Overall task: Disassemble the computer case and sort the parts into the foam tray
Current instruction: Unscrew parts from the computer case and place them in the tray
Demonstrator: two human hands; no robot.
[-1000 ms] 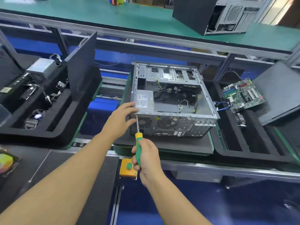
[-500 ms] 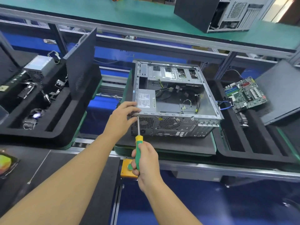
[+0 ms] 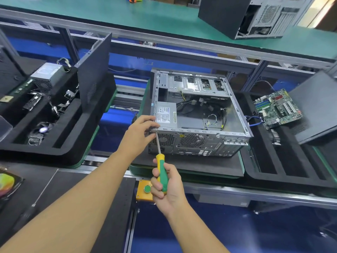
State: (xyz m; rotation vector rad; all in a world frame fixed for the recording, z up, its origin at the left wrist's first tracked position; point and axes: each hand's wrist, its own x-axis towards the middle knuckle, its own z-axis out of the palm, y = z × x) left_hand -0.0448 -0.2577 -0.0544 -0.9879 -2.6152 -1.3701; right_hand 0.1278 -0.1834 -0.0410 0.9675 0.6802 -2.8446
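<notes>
Partly, the right hand (image 3: 168,188) hides the screwdriver (image 3: 160,158) handle.

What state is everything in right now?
computer case: side open, lying flat
power supply: mounted inside case
screwdriver: tip at rear corner screw
left hand: pinches case corner
right hand: grips screwdriver handle
motherboard: out, in foam tray

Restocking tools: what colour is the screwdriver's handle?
The screwdriver handle is green with yellow ends; the head view shows it clearly.
</notes>
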